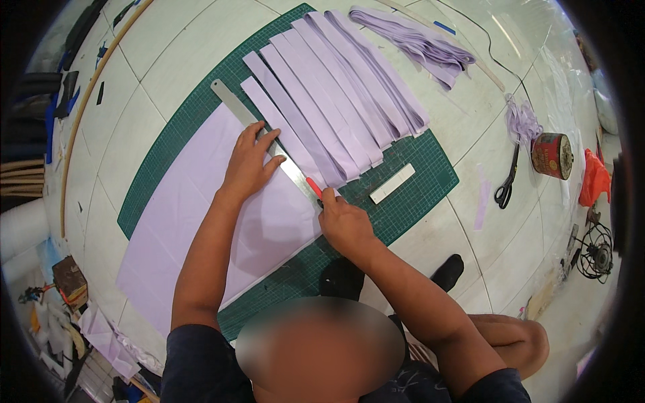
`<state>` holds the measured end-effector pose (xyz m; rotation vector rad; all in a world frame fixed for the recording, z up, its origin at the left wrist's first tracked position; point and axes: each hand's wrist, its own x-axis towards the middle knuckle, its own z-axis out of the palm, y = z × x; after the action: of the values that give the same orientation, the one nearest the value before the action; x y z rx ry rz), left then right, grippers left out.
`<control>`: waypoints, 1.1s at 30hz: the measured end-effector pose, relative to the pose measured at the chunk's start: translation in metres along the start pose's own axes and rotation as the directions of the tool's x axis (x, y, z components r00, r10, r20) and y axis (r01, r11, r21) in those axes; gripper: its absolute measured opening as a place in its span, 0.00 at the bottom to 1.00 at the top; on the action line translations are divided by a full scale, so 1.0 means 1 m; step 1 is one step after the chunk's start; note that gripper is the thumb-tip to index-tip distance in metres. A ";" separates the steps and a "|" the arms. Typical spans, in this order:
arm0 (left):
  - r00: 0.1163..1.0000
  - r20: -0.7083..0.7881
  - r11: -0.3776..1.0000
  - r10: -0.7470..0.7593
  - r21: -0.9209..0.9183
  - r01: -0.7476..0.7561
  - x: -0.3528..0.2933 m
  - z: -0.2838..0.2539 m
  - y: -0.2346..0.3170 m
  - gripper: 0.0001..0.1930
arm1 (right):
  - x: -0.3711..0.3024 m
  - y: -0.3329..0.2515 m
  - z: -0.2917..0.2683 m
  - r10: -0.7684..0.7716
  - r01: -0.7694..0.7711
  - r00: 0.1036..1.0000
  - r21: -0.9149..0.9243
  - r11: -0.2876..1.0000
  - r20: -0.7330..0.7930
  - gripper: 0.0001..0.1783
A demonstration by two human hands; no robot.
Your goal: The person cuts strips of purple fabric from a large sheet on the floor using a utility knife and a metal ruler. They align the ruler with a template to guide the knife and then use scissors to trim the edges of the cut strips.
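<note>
My left hand [250, 164] presses down on a long steel ruler [293, 173] with its fingers spread. The ruler lies slantwise over a lilac fabric sheet [201, 195], close to its right-hand edge. In my right hand [347, 225] is a red-handled utility knife [314, 186], held against the ruler near its lower end; the blade is hidden. Right of the ruler, several folded lilac fabric strips [322, 101] lie side by side. Sheet and strips rest on a green cutting mat [430, 168].
A white bar [392, 184] lies on the mat. Bundled lilac strips [416, 43] sit on the tiled floor beyond it. To the right are black scissors [507, 178], a round tin [552, 155] and an orange-red bag [594, 178]. My foot [447, 272] is near the mat.
</note>
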<state>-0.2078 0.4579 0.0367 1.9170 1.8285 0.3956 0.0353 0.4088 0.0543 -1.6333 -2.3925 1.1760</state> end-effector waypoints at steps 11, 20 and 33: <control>0.995 0.060 0.996 -0.079 0.039 0.077 0.003 0.002 0.007 0.30 | -0.057 0.023 -0.028 0.150 -0.124 0.956 -0.117 0.985 0.253 0.09; 1.000 0.027 1.000 -0.012 0.013 0.011 0.004 0.007 0.004 0.27 | -0.131 0.056 -0.037 0.184 -0.120 0.957 -0.271 0.955 0.223 0.11; 0.995 -0.075 0.976 -0.071 -0.209 0.054 0.017 -0.003 -0.005 0.36 | -0.101 0.062 -0.045 0.349 -0.373 0.928 0.331 0.867 0.132 0.20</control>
<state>-0.2122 0.4751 0.0348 1.7216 1.8157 0.6266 0.1488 0.3639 0.0890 -1.9844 -1.8008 1.6250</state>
